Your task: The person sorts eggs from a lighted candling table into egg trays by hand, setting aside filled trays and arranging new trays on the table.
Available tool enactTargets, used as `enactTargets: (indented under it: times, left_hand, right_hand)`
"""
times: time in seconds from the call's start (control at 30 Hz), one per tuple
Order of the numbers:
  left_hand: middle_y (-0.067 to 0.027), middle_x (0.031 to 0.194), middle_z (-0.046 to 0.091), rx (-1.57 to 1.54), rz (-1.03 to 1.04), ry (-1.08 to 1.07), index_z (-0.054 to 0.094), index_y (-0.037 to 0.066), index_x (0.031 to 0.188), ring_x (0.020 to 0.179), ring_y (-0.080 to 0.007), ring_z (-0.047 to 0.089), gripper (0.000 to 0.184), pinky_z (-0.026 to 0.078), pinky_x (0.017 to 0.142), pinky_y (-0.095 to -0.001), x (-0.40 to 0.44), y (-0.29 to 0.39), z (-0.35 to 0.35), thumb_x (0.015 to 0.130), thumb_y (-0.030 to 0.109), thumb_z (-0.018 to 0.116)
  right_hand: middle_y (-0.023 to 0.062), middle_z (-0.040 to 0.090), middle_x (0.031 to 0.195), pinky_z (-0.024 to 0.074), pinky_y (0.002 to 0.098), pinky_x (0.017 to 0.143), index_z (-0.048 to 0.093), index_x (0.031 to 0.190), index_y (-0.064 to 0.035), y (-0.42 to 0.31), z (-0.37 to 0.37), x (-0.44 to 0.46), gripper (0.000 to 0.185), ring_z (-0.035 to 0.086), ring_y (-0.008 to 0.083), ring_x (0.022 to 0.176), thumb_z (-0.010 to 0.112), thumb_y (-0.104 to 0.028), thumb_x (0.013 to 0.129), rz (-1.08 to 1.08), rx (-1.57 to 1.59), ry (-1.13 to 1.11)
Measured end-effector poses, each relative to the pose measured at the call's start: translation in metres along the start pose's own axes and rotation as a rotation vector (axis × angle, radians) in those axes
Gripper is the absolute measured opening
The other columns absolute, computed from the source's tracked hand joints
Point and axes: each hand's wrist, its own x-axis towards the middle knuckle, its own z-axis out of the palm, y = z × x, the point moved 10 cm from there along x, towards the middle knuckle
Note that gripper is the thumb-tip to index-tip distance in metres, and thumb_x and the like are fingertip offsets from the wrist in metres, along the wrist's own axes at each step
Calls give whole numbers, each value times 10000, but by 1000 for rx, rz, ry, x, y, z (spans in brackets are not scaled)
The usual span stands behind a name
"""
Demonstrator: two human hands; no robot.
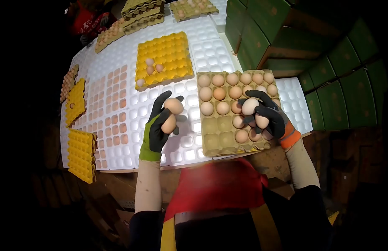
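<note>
My left hand [162,119], in a black and green glove, holds two brown eggs [174,106] above the white molded trays [139,148]. At the right, my right hand [267,113], in a black and orange glove, has its fingers round two pale eggs [250,106]. It is over the right side of a grey-green pulp tray [213,148]. Eggs fill much of that tray, while several cups at its lower left hold none. Parts of the tray's right side are hidden under my right hand.
A yellow tray [173,46] with several eggs lies beyond my hands. More yellow trays [81,154] stand at the left edge. Brown eggs fill cups of the white trays. Green boxes [254,33] are stacked at the right. Another person [89,21] is at the far left.
</note>
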Motion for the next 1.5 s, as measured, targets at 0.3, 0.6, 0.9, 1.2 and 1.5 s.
enactTargets:
  times: [0.3, 0.6, 0.9, 1.2, 1.5]
  left_hand:
    - [-77, 1144, 621, 1302, 257, -162, 732, 162, 1146, 961, -297, 672, 445, 560, 777, -414, 96, 7, 66, 722, 138, 864]
    - [-144, 1060, 638, 1857, 555, -238, 744, 129, 1017, 888, -330, 667, 222, 543, 712, -445, 101, -3, 107, 798, 156, 760]
    - [-23, 1133, 605, -2, -135, -213, 541, 108, 1414, 860, -65, 554, 472, 457, 680, -205, 22, -19, -48, 975, 233, 661]
    - [-106, 1328, 605, 202, -14, 140, 441, 57, 1474, 996, -116, 603, 474, 505, 864, -252, -88, -1, -203, 1023, 115, 576]
    - [-111, 1159, 664, 1272, 208, 880, 672, 117, 1257, 1065, -324, 651, 503, 558, 857, -422, -221, 73, -367, 787, 176, 842]
  right_hand:
    - [124, 578, 1208, 514, 462, 690, 662, 1133, -213, 25, 53, 68, 345, 653, 304, 945, 747, -377, 842, -276, -2204, 125]
    - [46, 688, 1086, 548, 306, 808, 701, 1214, -61, 24, 13, -13, 444, 650, 145, 924, 846, -182, 812, -409, -793, 378]
    - [90, 683, 1126, 529, 289, 806, 572, 1344, 7, 94, 90, 7, 443, 640, 145, 935, 622, -248, 985, -143, -175, 183]
    - [97, 672, 986, 497, 302, 552, 570, 1380, -38, 199, 190, 89, 470, 625, 164, 743, 615, -296, 990, 224, -292, 70]
    - [56, 684, 1075, 559, 362, 808, 710, 1232, -132, 290, 278, 169, 528, 686, 272, 921, 890, -353, 788, -231, -1259, -179]
